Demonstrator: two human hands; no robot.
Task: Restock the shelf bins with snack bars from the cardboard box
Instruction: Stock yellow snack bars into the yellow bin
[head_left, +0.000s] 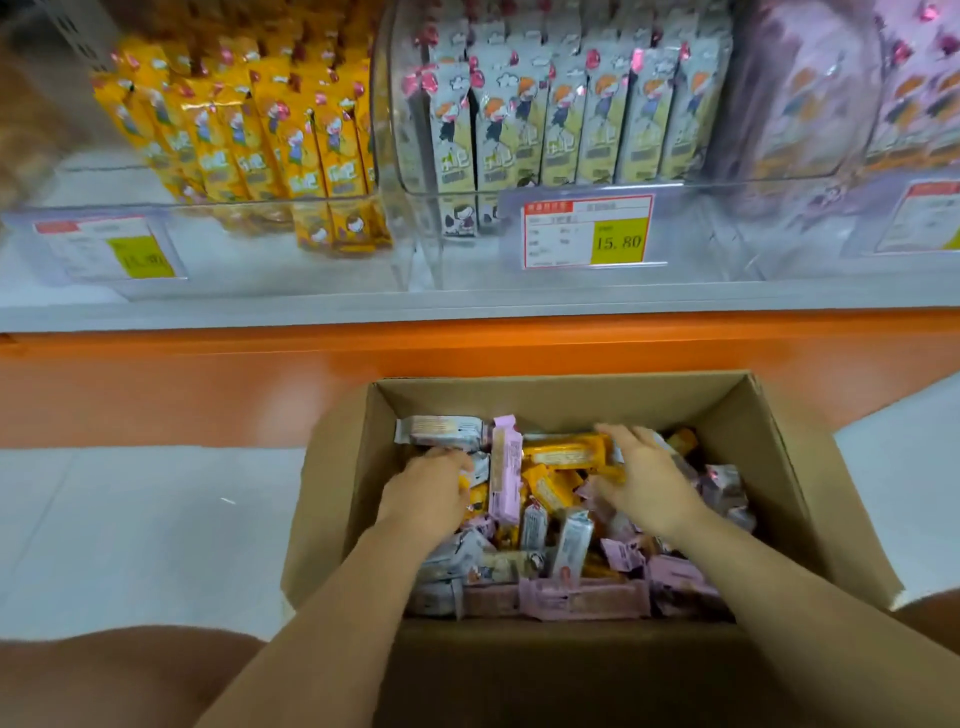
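An open cardboard box (779, 467) stands on the floor in front of me, filled with loose yellow, grey and pink snack bars. My left hand (426, 493) is inside at the left, fingers curled around a yellow bar (475, 496) that is mostly hidden. My right hand (644, 478) lies spread, palm down, over the bars at the right, beside a long yellow bar (566, 451). A pink bar (505, 470) stands upright between the hands. Above, clear shelf bins hold upright yellow bars (260, 130), grey bars (561, 114) and pink bars (831, 104).
The shelf has a grey front edge (467, 306) and an orange base panel (208, 384) just behind the box. Price tags (587, 231) hang on the bin fronts. Pale floor tiles (130, 519) lie left and right of the box. My knee (114, 675) shows at the lower left.
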